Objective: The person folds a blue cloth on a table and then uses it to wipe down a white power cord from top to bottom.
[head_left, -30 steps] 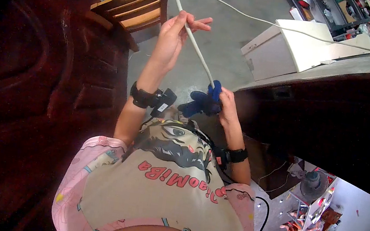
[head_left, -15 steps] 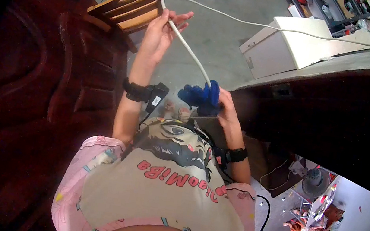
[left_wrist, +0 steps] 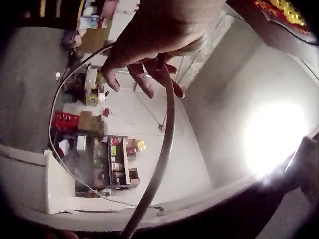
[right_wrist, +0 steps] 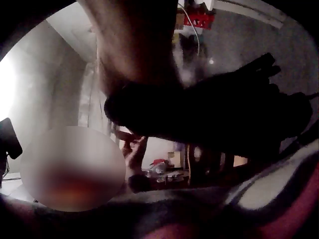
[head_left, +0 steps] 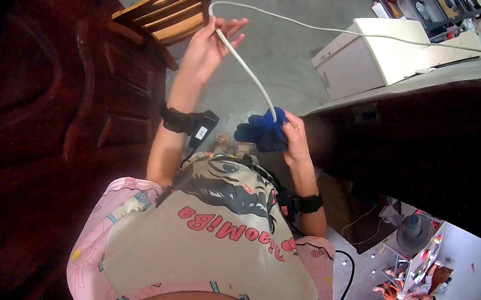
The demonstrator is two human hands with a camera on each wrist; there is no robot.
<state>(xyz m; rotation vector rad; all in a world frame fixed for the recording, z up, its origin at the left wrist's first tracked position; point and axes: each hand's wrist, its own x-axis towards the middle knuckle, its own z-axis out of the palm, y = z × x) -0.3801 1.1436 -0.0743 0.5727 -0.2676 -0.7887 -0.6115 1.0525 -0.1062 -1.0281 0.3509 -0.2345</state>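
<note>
A thick white cord [head_left: 245,69] rises from the right hand to the left, bends there, and runs off to the right. My left hand [head_left: 204,54] pinches it near the bend between thumb and fingers, with other fingers stretched outward. My right hand [head_left: 295,142], lower and nearer my body, grips a bunched blue glove [head_left: 262,130] folded about the cord's lower end, which is hidden inside. In the left wrist view the cord [left_wrist: 168,124] hangs from the fingers. The glove [right_wrist: 214,109] looks almost black in the right wrist view, with finger-like lobes sticking out.
A dark red carved door [head_left: 49,76] stands at left, beside a wooden chair [head_left: 174,11]. White cabinet [head_left: 387,54] and loaded shelves [head_left: 428,14] are at upper right. A dark panel [head_left: 429,144] borders the right side. Behind lie a fan [head_left: 415,233] and seated people.
My left hand has shifted left with the cord, mostly in the first half second. The right hand has turned the glove slightly around the cord's lower end and stays near the same spot.
</note>
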